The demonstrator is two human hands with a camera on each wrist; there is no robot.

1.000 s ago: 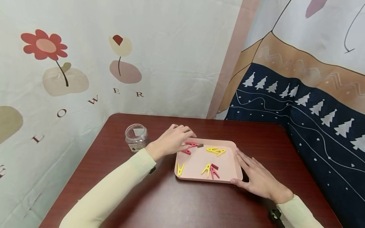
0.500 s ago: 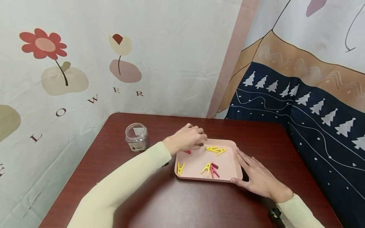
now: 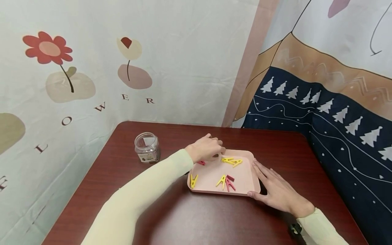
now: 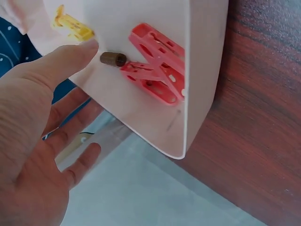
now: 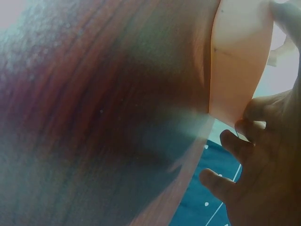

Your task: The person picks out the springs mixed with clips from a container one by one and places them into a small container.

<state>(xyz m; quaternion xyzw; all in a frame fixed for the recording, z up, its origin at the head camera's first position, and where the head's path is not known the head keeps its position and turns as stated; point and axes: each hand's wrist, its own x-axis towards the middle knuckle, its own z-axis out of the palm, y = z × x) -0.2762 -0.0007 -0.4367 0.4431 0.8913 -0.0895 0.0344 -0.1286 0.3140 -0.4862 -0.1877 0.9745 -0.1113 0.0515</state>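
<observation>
My left hand [image 3: 206, 149] reaches over the far left part of a pink tray [image 3: 211, 172]. In the left wrist view its thumb is over the tray beside a short brown hollow cylinder [image 4: 111, 59], and the other fingers are spread past the rim, with nothing between them. Two red clothespins [image 4: 162, 63] lie crossed by that cylinder; the hand mostly covers them in the head view. My right hand [image 3: 277, 194] rests along the tray's right side, fingers extended against the rim and thumb at the near corner. Yellow clothespins [image 3: 228, 160] lie at the tray's far right.
Near the tray's front are a yellow clothespin [image 3: 222, 181], a red clothespin [image 3: 229, 184] and a small dark red ridged piece [image 3: 230, 178]. Another yellow clothespin [image 3: 194, 182] lies front left. An open clear jar [image 3: 147, 153] stands left of the tray on the brown table [image 3: 190, 217].
My left hand has moved right across the tray's far left part, now covering most of the red clothespins and the brown cylinder in the head view. My right hand has stayed at the tray.
</observation>
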